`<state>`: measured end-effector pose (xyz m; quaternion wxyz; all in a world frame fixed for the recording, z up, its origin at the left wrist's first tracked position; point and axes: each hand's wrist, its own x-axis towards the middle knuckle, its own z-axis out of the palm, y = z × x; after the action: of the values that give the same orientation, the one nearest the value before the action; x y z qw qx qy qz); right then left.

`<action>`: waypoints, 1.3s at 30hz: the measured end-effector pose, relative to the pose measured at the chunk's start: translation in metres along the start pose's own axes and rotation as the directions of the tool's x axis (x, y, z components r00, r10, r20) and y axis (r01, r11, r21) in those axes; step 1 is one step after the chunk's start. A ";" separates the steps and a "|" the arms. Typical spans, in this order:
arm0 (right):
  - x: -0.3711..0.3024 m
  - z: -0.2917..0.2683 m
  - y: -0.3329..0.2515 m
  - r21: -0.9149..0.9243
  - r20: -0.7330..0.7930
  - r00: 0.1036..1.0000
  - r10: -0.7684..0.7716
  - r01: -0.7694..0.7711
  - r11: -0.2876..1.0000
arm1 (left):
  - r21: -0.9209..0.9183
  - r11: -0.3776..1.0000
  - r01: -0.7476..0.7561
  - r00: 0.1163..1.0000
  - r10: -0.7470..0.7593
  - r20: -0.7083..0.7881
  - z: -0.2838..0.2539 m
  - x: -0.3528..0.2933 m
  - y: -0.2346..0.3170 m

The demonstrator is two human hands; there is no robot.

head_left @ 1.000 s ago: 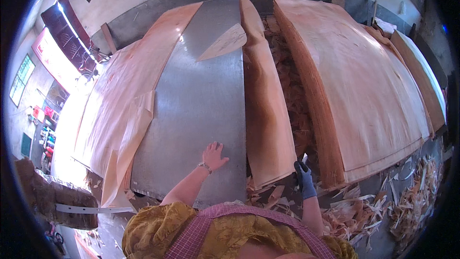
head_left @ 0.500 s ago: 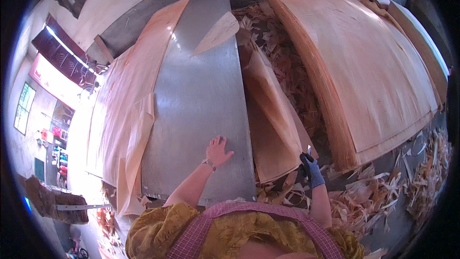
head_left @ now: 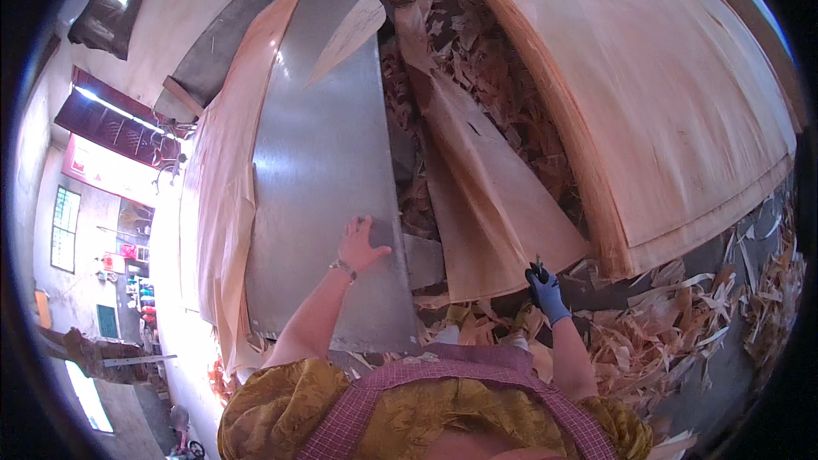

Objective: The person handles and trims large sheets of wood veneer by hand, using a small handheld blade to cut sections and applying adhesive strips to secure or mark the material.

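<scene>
My bare left hand point(head_left: 362, 244) rests on the smooth grey metal tabletop point(head_left: 324, 162), its fingers spread. A bracelet circles that wrist. In a blue and black glove, my right hand point(head_left: 546, 293) is closed around a small knife point(head_left: 538, 261); only a short tip shows above the fingers. Right by this hand is the near edge of a thin, folded wood veneer sheet point(head_left: 477, 204), which slants down between the table and a tall stack. Whether the fingers also touch the sheet cannot be made out. A pointed veneer scrap point(head_left: 349, 34) lies on the far tabletop.
On the right stands a thick stack of veneer sheets point(head_left: 665, 102). More veneer point(head_left: 226, 170) covers the table's left side, its edge drooping at the front. Torn veneer strips point(head_left: 648, 341) litter the floor around my feet. Shelves with coloured items point(head_left: 141, 290) stand far left.
The view has shifted, and the table now sits further left. The veneer sheet has dropped away from the table edge and spread wider towards the stack. My left hand stays on the metal.
</scene>
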<state>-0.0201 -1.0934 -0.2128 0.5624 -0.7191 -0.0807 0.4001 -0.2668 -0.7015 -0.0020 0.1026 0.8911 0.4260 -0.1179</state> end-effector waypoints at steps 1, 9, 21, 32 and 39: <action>0.001 -0.012 -0.005 0.164 0.035 0.998 0.055 -0.060 0.985 | 0.000 1.000 0.000 1.000 0.000 0.017 -0.001 0.003 0.004; -0.014 -0.085 -0.027 0.244 0.040 0.973 0.228 -0.231 0.942 | -0.008 0.998 0.063 0.995 -0.063 0.081 -0.006 0.013 0.009; -0.021 -0.104 -0.044 0.311 0.021 0.932 0.361 -0.350 0.884 | -0.014 0.997 0.082 0.994 -0.081 0.070 -0.005 0.010 0.009; -0.040 -0.118 -0.028 0.062 -0.083 0.979 0.189 -0.184 0.981 | -0.039 0.991 0.131 0.990 -0.128 0.065 -0.002 0.006 0.011; -0.047 -0.130 -0.001 0.149 -0.139 0.982 0.131 -0.110 0.983 | -0.053 0.990 0.130 0.990 -0.127 0.054 -0.003 0.005 0.011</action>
<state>0.0353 -1.2163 -0.1828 0.5908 -0.7090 0.0337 0.3836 -0.2545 -0.7038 0.0001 0.1306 0.8553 0.4830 -0.1348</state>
